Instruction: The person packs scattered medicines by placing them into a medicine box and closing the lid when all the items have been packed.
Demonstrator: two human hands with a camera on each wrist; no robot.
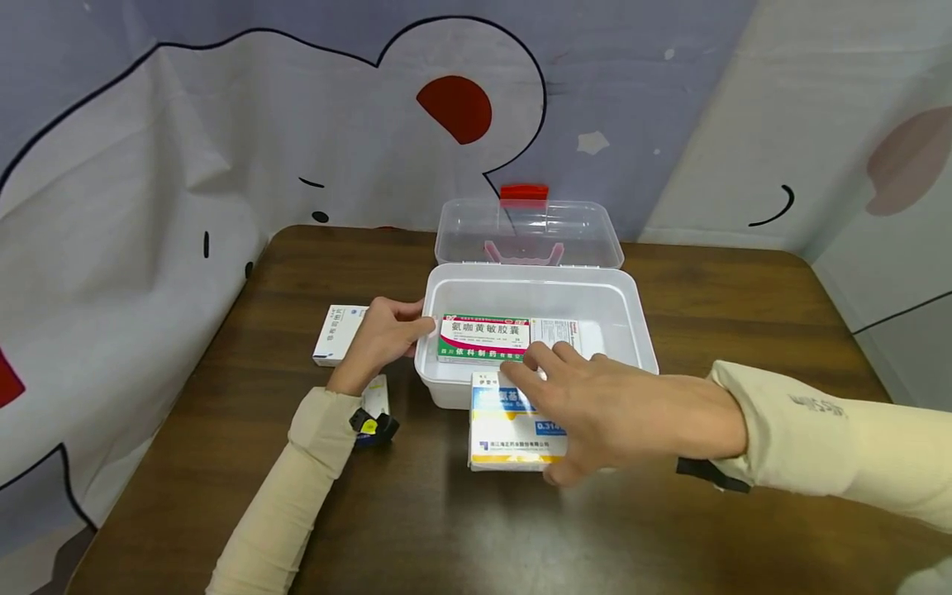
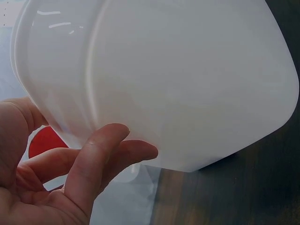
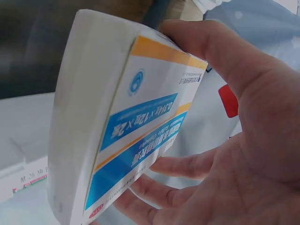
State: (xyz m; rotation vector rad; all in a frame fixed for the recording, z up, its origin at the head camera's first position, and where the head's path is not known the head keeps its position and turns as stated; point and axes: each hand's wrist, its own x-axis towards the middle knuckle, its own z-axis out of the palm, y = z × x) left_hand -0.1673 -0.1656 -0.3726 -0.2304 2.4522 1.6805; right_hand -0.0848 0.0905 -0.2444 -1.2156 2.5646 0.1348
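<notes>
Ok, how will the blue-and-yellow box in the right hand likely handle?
The box is probably fairly stiff: its edges look straight. Its flat sides should keep it from rolling. Its smooth face might slip slightly in the right hand.

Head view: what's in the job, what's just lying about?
Job:
white container, left hand gripping rim
blue-and-yellow carton in right hand
green-and-red carton inside container
pale carton beside it

Lying about, perhaps waiting:
white carton left of container
half-hidden carton nearby

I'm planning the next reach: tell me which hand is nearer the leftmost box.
Left. The left hand holds the tub by its rim, beside the leftmost box; the right hand is farther off, gripping the blue-and-yellow box near the tub's front.
</notes>
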